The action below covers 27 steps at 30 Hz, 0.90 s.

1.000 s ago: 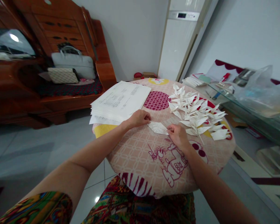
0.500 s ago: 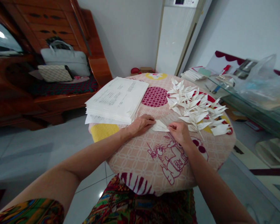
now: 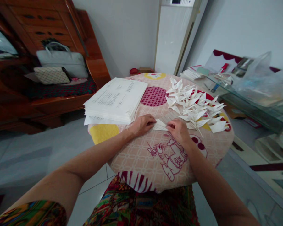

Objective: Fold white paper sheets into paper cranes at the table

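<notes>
A small folded piece of white paper (image 3: 159, 125) lies on the cloth-covered round table (image 3: 132, 153), between my two hands. My left hand (image 3: 143, 124) rests at its left end, fingers curled down on the paper's edge. At the other end, my right hand (image 3: 178, 128) pinches the paper's right corner between thumb and fingers. Close beyond my right hand spreads a heap of folded white paper cranes (image 3: 186, 100). To the left of the paper sits a thick stack of printed sheets (image 3: 115, 99).
A wooden bench (image 3: 47, 103) with a pale handbag (image 3: 61, 61) stands at the left. On the right, a glass shelf (image 3: 247, 103) carries a plastic bag (image 3: 257, 81) and other items. A tall white cabinet-like unit (image 3: 173, 37) rises behind the table.
The view has shifted slightly, so the scene sits a little further left. Both hands stay on the folded paper, with my right hand slightly closer to my left.
</notes>
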{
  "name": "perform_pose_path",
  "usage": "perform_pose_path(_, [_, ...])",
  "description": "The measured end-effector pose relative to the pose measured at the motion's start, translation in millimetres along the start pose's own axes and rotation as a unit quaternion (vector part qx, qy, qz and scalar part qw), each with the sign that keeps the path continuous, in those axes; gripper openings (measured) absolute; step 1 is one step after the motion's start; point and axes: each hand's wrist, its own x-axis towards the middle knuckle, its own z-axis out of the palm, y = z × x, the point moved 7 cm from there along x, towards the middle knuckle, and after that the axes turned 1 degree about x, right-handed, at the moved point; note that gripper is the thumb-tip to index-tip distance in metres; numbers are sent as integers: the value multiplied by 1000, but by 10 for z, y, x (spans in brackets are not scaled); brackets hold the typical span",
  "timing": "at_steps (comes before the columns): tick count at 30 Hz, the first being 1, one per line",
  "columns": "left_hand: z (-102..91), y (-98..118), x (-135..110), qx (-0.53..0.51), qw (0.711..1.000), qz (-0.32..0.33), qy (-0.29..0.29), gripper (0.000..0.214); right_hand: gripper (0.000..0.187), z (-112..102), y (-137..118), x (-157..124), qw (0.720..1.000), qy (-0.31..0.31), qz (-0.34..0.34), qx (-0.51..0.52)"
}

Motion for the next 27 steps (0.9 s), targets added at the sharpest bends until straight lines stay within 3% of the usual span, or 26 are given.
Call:
perform_pose_path(4, [-18, -57, 2, -13, 999, -32, 7, 16, 6, 28, -2, 24, 1000, -6, 11, -9])
perform_pose_path(14, [-17, -14, 22, -42, 998, -40, -13, 13, 14, 46, 12, 48, 1000, 1, 4, -12])
perform_pose_path(27, [-27, -17, 33, -47, 997, -63, -15, 11, 11, 53, -37, 44, 999, -17, 17, -37])
